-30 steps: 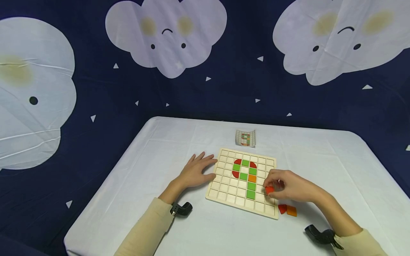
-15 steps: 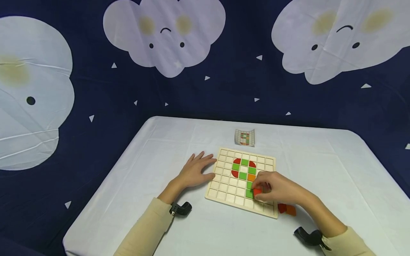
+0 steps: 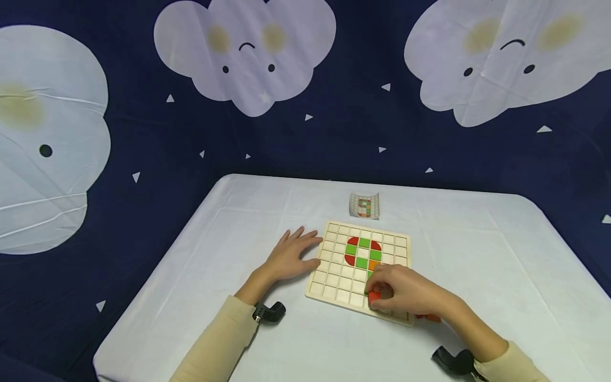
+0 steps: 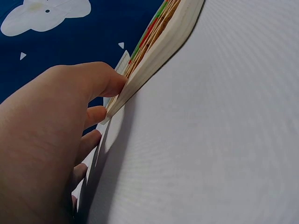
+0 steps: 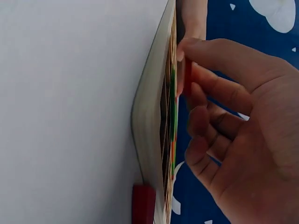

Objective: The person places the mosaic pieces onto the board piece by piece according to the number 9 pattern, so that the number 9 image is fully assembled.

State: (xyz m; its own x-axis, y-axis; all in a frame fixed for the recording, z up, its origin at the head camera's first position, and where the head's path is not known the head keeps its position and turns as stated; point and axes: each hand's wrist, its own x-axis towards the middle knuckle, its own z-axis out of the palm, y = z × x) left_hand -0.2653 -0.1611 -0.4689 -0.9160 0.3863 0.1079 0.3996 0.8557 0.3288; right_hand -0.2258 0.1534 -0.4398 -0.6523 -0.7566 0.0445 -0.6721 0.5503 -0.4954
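A square wooden grid board (image 3: pixel 334 277) lies on the table. Green, red and orange tiles set in its cells form a loop with a column running down from its right side. My left hand (image 3: pixel 289 258) rests at the board's left edge, fingers spread, thumb touching the rim. Over the lower end of the column, my right hand (image 3: pixel 408 289) pinches a red tile (image 3: pixel 374 298) between thumb and fingers. In the right wrist view, that red tile (image 5: pixel 188 77) stands just off the board's face. The right hand covers part of the lower right cells.
A small printed card (image 3: pixel 364 206) with a coloured grid pattern lies behind the board. Loose orange and red tiles (image 3: pixel 433 318) lie by the board's lower right corner, partly behind the right hand. White cloth (image 3: pixel 267 201) covers the table.
My right hand has carried the red tile leftward across the board, then slightly toward me, to the column's lower end. The left hand stays at the board's left edge.
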